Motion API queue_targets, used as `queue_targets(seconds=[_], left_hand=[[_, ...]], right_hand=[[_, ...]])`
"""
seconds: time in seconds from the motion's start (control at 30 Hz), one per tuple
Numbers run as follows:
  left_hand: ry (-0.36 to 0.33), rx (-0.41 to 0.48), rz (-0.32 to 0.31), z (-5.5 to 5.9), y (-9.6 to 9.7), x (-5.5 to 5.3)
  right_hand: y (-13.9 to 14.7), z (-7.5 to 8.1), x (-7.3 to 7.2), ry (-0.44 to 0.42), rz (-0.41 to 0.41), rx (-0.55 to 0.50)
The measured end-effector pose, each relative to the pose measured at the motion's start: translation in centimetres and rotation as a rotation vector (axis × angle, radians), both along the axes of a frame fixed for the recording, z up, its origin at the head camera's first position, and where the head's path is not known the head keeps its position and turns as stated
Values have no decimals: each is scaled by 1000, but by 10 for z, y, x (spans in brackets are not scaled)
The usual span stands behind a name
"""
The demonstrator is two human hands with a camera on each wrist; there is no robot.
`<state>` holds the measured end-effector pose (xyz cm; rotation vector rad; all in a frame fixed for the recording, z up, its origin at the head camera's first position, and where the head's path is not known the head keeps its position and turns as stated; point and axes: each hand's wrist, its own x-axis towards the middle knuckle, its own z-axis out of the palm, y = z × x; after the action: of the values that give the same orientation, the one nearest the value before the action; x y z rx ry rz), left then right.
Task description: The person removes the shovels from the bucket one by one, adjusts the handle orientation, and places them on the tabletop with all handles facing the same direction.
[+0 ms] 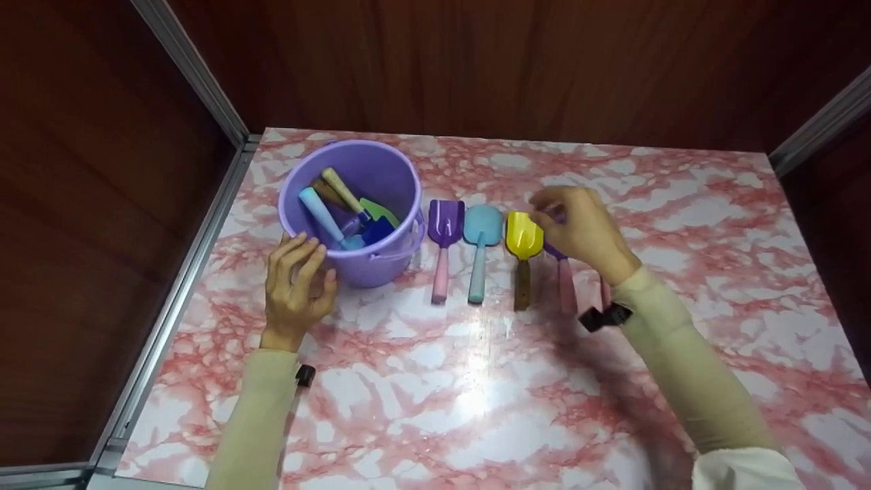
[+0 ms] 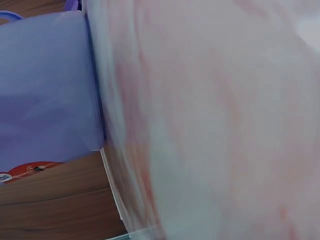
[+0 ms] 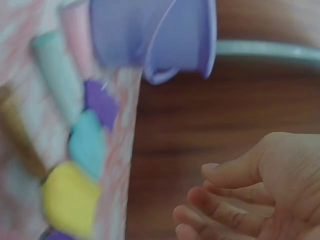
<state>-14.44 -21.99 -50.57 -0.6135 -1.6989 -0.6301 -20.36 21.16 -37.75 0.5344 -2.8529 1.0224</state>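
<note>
A purple bucket (image 1: 373, 269) stands at the left, with several small toy shovels inside, among them one with a light blue handle (image 1: 318, 211). My left hand (image 1: 294, 282) is at its near left rim, fingers relaxed against the edge. To the right lies a row of toy shovels: a purple one (image 1: 446, 224) with a pink handle, a light blue one (image 1: 483, 228), a yellow one (image 1: 524, 235) with a brown handle. My right hand (image 1: 582, 228) hovers over another purple shovel (image 1: 566, 282), hiding part of it. The right wrist view shows that hand's fingers loosely bent, holding nothing.
Another pinkish handle (image 1: 605, 292) shows beside the right wrist, mostly hidden by the arm. Red and white marbled tabletop (image 1: 422, 381) lies under everything. Dark wood panels (image 1: 476, 68) with metal edge strips (image 1: 187, 61) enclose it at the back and sides.
</note>
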Motion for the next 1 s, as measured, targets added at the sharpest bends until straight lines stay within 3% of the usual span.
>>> queue_targets(seconds=[0.23,0.5,0.77,1.0], left_hand=[[0,-25,7,12,-3,5],[-17,-129,25,26,-7,10],[-50,-162,34,25,-10,10],[-48,-99,21,22,-8,9]], right_hand=[[-69,39,-16,46,218,-35],[-145,58,-36,148,526,40],[-203,49,-55,100,670,272],[-235,32,-64,3,646,460]])
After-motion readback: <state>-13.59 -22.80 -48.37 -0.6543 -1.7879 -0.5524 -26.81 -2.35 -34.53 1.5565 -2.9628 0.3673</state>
